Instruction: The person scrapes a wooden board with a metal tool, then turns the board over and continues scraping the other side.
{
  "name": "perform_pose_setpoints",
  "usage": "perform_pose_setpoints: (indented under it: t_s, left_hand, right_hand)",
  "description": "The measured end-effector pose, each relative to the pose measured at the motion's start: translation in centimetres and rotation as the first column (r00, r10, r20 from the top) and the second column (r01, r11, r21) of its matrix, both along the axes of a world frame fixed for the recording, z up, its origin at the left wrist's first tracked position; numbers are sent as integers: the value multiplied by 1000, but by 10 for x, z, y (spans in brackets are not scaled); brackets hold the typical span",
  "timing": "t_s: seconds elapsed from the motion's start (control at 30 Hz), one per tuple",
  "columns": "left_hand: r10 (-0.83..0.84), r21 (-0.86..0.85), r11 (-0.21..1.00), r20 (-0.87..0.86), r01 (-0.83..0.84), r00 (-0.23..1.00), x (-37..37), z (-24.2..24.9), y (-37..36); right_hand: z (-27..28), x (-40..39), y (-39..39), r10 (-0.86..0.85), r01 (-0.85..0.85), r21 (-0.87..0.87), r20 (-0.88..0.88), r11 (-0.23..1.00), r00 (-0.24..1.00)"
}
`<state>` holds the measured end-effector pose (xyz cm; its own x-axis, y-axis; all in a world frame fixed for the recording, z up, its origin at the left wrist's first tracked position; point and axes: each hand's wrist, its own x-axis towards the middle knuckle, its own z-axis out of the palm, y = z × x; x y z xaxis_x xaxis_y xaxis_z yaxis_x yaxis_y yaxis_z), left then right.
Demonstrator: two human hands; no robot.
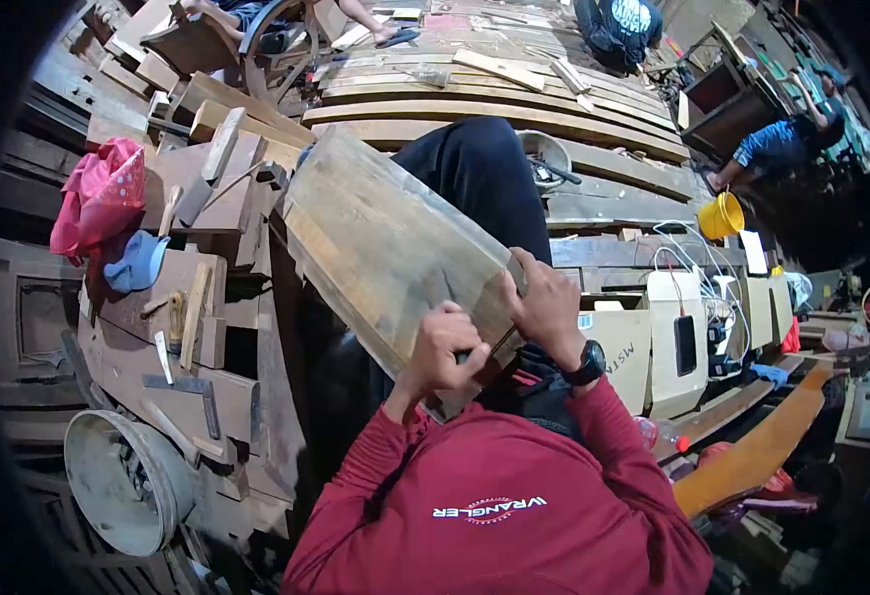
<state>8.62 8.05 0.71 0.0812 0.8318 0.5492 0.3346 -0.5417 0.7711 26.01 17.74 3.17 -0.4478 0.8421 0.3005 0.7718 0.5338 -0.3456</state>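
A wide, worn wooden board [385, 233] lies slanted across my lap, over the dark trousers. Closed into a fist above its lower part is my left hand [445, 347]; a dark end of a thin tool shows between the fingers, and most of it is hidden. On the board's right edge, my right hand [544, 302] grips the wood, its thumb and fingers bent over the face. A black watch [587, 363] is on that wrist.
At left are a bench [122, 342] with hand tools, a metal square [207, 397], a blue cap [137, 262], a pink cloth [101, 198] and a white bucket [122, 481]. Planks [494, 111] lie ahead. Cables, a phone [686, 345] and a yellow bucket [720, 215] are right. Other people sit farther off.
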Motion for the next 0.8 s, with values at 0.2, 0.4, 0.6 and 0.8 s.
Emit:
perform_pose_setpoints:
  t_s: [0.2, 0.4, 0.6, 0.8]
  left_hand:
    - [63, -48, 997, 25, -62, 998, -8, 9, 3]
    - [332, -19, 942, -94, -335, 939, -12, -17, 17]
    - [-41, -13, 999, 93, 43, 995, 6, 17, -7]
    - [-66, 6, 998, 148, 66, 987, -3, 13, -1]
  right_hand:
    - [-4, 1, 3, 0, 0, 14, 1, 1000, 1000]
    - [0, 0, 1, 2, -2, 16, -2, 1000, 1000]
    - [1, -1, 1, -3, 3, -23, -10, 1000, 1000]
    - [-1, 2, 2, -9, 9, -26, 0, 1000, 1000]
